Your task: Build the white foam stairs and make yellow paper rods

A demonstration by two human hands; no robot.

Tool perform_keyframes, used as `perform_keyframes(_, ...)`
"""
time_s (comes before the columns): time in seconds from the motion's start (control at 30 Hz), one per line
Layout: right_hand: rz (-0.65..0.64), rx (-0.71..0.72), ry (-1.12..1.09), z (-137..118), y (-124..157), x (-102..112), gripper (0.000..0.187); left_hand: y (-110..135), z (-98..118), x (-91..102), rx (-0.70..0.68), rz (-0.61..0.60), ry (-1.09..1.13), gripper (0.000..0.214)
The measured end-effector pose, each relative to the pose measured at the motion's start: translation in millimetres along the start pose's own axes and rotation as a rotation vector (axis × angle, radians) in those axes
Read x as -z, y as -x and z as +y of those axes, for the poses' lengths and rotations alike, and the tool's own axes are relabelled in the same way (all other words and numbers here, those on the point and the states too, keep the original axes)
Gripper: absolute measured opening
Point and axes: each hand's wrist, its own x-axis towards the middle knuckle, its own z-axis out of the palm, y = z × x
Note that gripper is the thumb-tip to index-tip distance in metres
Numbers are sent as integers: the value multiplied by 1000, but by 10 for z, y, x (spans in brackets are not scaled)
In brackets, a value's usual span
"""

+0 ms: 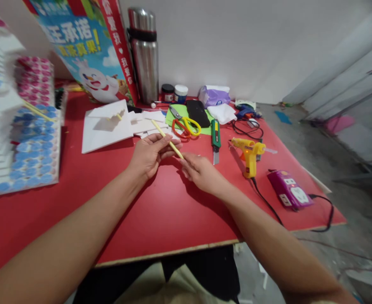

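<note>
A thin pale yellow stick (173, 147) slants between my two hands above the red table. My left hand (151, 153) grips it around the middle, thumb on top and fingers beneath. At its near end, my right hand (198, 171) pinches the tip between thumb and fingers. Just beyond my hands lie white foam board pieces (148, 117) and scissors (186, 123) with red and yellow handles. Off to the right of the scissors rests a green utility knife (215, 137), its blade out.
A yellow glue gun (251, 152) and purple power socket (289, 190), both corded, occupy the right side of the red table (160, 215). Foam structures with blue and pink circles (34, 143) stand left. A steel thermos (146, 63), small jars (168, 92) and tissue pack (214, 95) line the back.
</note>
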Motion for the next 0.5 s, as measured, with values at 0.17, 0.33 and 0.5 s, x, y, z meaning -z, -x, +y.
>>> perform_keyframes(0.17, -66, -179, -383, -43, -2, 6, 22, -3, 14, 20, -9, -90, 29, 5)
perform_keyframes(0.33, -129, -344, -788, -41, -18, 26, 18, -3, 25, 25, -20, -152, 57, 11)
perform_keyframes(0.5, -252, -345, -919, 19, -5, 74, 11, -2, 31, 17, 28, -68, 14, 11)
